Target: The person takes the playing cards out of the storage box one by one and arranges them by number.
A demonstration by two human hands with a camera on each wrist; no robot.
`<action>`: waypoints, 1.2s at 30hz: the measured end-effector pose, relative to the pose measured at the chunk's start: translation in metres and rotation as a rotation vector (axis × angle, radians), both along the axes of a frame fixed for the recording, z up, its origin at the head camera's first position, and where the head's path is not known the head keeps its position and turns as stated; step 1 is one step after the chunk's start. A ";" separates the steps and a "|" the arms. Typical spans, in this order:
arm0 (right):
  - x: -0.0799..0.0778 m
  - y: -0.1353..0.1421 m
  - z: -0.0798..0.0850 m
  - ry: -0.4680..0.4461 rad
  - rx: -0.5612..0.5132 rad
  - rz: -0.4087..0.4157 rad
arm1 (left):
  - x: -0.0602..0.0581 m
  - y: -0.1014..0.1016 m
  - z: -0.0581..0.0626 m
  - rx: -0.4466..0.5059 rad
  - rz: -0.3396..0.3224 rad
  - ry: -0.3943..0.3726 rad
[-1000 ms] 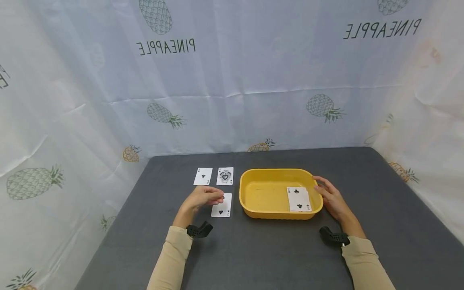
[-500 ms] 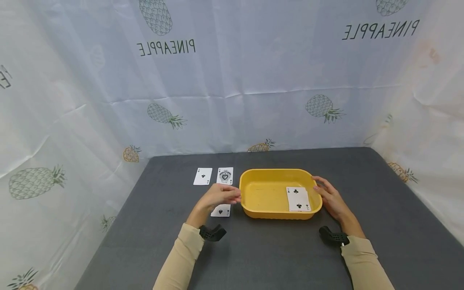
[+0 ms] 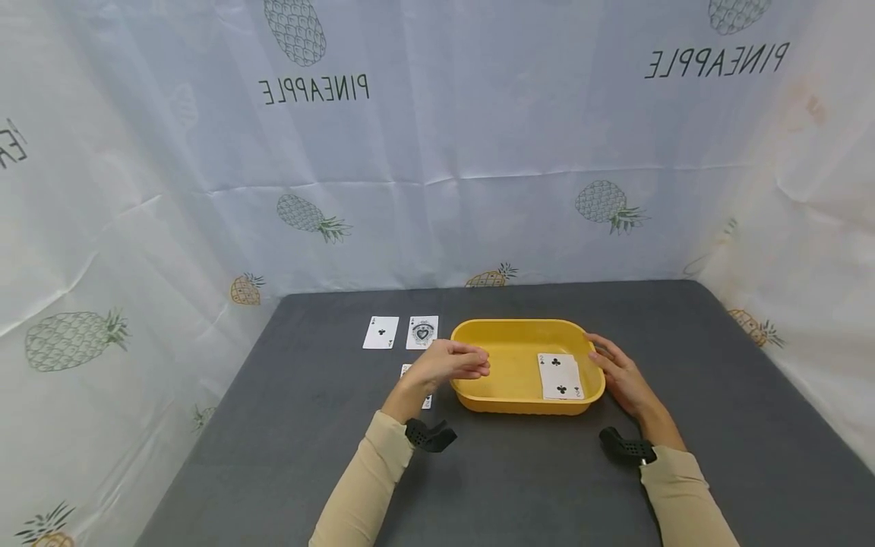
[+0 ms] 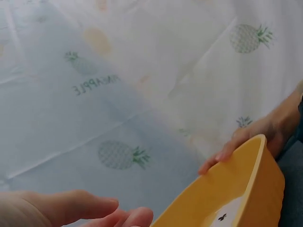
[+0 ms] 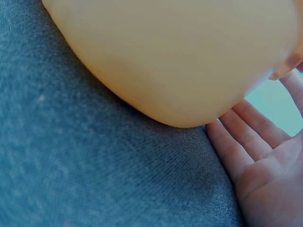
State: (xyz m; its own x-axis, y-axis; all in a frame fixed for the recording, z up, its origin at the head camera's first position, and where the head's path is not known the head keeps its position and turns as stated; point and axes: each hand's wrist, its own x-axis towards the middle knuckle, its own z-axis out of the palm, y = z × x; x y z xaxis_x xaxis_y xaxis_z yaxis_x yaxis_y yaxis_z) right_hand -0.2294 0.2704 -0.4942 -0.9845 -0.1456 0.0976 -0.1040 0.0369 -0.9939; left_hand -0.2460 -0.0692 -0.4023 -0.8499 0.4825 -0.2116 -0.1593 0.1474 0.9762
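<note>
My left hand is over the left end of a yellow plastic tray, fingers loosely bent. No card shows between its thumb and fingertips in the left wrist view. At the tray's right end, my right hand grips the rim, several fingers spread along the outer wall. A two of clubs lies face up inside the tray, apparently on top of another card. Most of a spade card on the table is hidden beneath my left hand and wrist.
An ace of clubs and an ace of spades lie side by side left of the tray, near the back of the dark grey table. A white pineapple-print curtain hangs behind the table and along its sides.
My left hand has moved right, from above the spade card to over the tray's left end. The right hand stays on the rim, and the cards have not moved.
</note>
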 end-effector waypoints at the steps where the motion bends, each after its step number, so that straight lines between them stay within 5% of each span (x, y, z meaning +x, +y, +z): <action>1: 0.000 0.000 0.000 -0.002 -0.002 -0.003 | 0.000 0.004 0.000 0.011 0.000 -0.004; 13: -0.002 -0.002 -0.001 0.005 0.004 -0.022 | 0.003 0.048 -0.007 0.021 -0.034 -0.039; 36: -0.002 0.000 0.001 -0.037 0.066 -0.048 | -0.008 0.098 -0.039 -0.150 0.085 -0.159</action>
